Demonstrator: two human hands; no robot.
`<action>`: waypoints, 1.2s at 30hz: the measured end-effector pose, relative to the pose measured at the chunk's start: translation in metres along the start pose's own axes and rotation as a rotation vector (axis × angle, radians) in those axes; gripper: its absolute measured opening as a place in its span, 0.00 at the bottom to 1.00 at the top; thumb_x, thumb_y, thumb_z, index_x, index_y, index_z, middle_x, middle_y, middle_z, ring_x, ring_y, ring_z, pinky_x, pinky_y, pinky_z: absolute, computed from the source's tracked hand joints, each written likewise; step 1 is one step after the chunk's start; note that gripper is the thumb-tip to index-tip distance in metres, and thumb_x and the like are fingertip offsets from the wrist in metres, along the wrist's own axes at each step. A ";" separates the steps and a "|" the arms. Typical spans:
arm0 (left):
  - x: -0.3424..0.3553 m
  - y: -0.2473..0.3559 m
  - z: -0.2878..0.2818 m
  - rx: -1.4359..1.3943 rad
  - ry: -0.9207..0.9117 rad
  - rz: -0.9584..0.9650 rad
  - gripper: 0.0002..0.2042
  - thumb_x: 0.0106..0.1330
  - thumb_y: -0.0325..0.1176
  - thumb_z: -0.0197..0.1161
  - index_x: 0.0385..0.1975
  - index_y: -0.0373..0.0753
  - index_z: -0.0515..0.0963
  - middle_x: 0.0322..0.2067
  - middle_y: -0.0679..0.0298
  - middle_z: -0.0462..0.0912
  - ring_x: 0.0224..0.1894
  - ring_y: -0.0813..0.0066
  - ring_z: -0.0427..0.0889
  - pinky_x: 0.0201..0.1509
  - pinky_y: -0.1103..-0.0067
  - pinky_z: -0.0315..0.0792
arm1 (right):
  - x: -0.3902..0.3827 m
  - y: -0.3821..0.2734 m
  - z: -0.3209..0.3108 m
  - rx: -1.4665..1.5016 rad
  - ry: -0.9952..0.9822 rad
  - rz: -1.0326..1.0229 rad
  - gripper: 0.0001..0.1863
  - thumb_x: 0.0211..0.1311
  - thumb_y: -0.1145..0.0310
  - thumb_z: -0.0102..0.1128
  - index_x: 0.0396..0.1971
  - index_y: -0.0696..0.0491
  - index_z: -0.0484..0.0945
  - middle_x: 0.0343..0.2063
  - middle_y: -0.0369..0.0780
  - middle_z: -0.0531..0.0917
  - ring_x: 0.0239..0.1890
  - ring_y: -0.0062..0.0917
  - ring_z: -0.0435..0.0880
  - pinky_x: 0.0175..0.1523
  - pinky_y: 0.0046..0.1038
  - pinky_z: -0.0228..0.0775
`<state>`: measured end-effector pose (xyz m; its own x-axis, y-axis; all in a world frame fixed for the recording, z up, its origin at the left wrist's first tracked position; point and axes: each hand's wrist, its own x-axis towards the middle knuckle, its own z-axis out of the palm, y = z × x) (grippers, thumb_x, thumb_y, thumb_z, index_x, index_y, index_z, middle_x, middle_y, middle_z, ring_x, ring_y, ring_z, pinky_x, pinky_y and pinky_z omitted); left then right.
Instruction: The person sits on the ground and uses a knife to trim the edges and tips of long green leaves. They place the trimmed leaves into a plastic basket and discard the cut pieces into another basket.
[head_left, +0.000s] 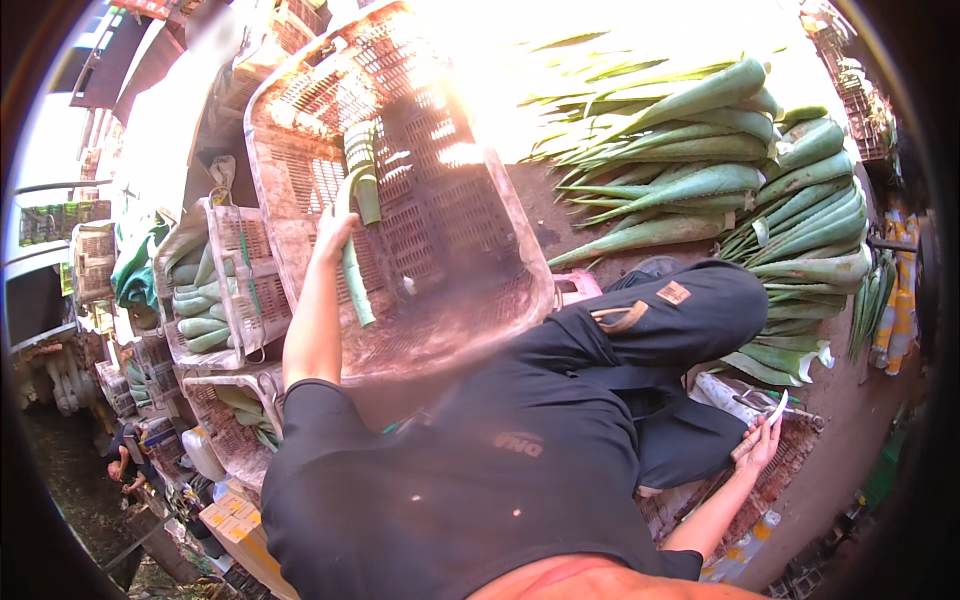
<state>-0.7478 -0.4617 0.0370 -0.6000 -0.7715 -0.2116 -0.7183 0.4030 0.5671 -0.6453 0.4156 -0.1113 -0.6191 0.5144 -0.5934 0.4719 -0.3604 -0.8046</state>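
Note:
My left hand [338, 232] reaches into a large reddish-brown plastic crate [520, 255], closed around a cut green aloe leaf [355, 285]. More cut aloe pieces [368, 198] lie in the crate just beyond my fingers. Off to the right, beside my bent knee, my right hand [761, 446] grips a small knife by its handle, its pale blade [779, 408] pointing up and away. Nearest to that hand are the cut ends of the stacked aloe leaves [790, 362].
A big pile of long aloe leaves [670, 180] lies on the ground at the far right, with a second stack [815, 230] beside it. Left of the large crate stand smaller crates [250, 260] holding green produce [205, 325]. Cardboard boxes [240, 530] and another person [125, 460] are at lower left.

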 end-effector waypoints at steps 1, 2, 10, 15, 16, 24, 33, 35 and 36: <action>0.016 -0.009 0.015 0.115 -0.044 -0.031 0.32 0.41 0.34 0.62 0.52 0.30 0.69 0.43 0.49 0.78 0.45 0.60 0.78 0.48 0.71 0.72 | -0.002 -0.003 0.003 -0.043 0.054 0.028 0.24 0.67 0.72 0.51 0.62 0.48 0.64 0.32 0.33 0.79 0.24 0.14 0.75 0.24 0.16 0.69; 0.030 -0.015 0.032 0.183 0.007 -0.066 0.36 0.41 0.36 0.62 0.56 0.31 0.66 0.48 0.48 0.76 0.50 0.57 0.76 0.53 0.70 0.69 | -0.005 -0.007 0.006 -0.072 0.043 0.029 0.25 0.66 0.72 0.52 0.63 0.47 0.63 0.32 0.33 0.80 0.24 0.14 0.74 0.23 0.16 0.69; 0.146 0.033 0.088 0.335 0.143 -0.100 0.46 0.43 0.41 0.63 0.67 0.40 0.51 0.53 0.43 0.73 0.57 0.49 0.72 0.61 0.65 0.67 | -0.048 -0.034 0.024 -0.240 0.184 0.145 0.28 0.65 0.73 0.53 0.65 0.42 0.61 0.30 0.32 0.80 0.19 0.13 0.73 0.19 0.16 0.69; 0.162 0.010 0.111 0.328 0.133 -0.319 0.51 0.42 0.36 0.67 0.69 0.40 0.43 0.58 0.42 0.68 0.60 0.51 0.69 0.64 0.67 0.64 | -0.072 -0.044 0.029 -0.275 0.203 0.119 0.29 0.65 0.73 0.53 0.65 0.42 0.60 0.31 0.33 0.80 0.20 0.14 0.74 0.19 0.17 0.70; 0.165 0.004 0.116 0.280 0.157 -0.292 0.50 0.42 0.33 0.68 0.68 0.39 0.46 0.59 0.43 0.66 0.61 0.52 0.69 0.65 0.68 0.63 | -0.077 -0.044 0.030 -0.276 0.213 0.117 0.29 0.65 0.73 0.53 0.65 0.42 0.60 0.31 0.33 0.80 0.20 0.14 0.74 0.19 0.17 0.70; 0.211 -0.020 0.112 -0.504 0.058 -0.254 0.22 0.57 0.22 0.63 0.54 0.31 0.71 0.44 0.55 0.79 0.42 0.65 0.80 0.45 0.71 0.76 | -0.088 -0.055 0.053 -0.319 0.252 0.111 0.28 0.64 0.74 0.54 0.64 0.43 0.62 0.31 0.33 0.80 0.20 0.14 0.74 0.20 0.16 0.70; 0.256 -0.072 0.120 -0.868 0.186 -0.347 0.23 0.57 0.25 0.65 0.54 0.31 0.72 0.49 0.54 0.77 0.49 0.63 0.76 0.54 0.69 0.70 | -0.101 -0.058 0.071 -0.366 0.230 0.109 0.29 0.64 0.74 0.54 0.65 0.46 0.60 0.32 0.33 0.80 0.20 0.14 0.74 0.19 0.16 0.69; 0.266 -0.078 0.123 -0.920 0.275 -0.328 0.22 0.57 0.25 0.66 0.53 0.31 0.72 0.48 0.55 0.78 0.50 0.64 0.75 0.55 0.70 0.69 | -0.102 -0.059 0.071 -0.369 0.217 0.099 0.29 0.64 0.73 0.54 0.65 0.46 0.60 0.32 0.34 0.80 0.21 0.14 0.74 0.19 0.16 0.69; 0.269 -0.082 0.122 -0.854 0.309 -0.329 0.21 0.57 0.25 0.65 0.52 0.32 0.73 0.46 0.56 0.79 0.49 0.65 0.75 0.55 0.70 0.69 | -0.101 -0.059 0.071 -0.374 0.223 0.107 0.29 0.64 0.73 0.54 0.65 0.46 0.61 0.32 0.34 0.80 0.21 0.14 0.74 0.20 0.16 0.69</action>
<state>-0.8933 -0.6418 -0.1631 -0.2076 -0.9264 -0.3141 -0.2625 -0.2565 0.9302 -0.6553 0.3299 -0.0055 -0.4232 0.6597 -0.6210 0.7456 -0.1358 -0.6524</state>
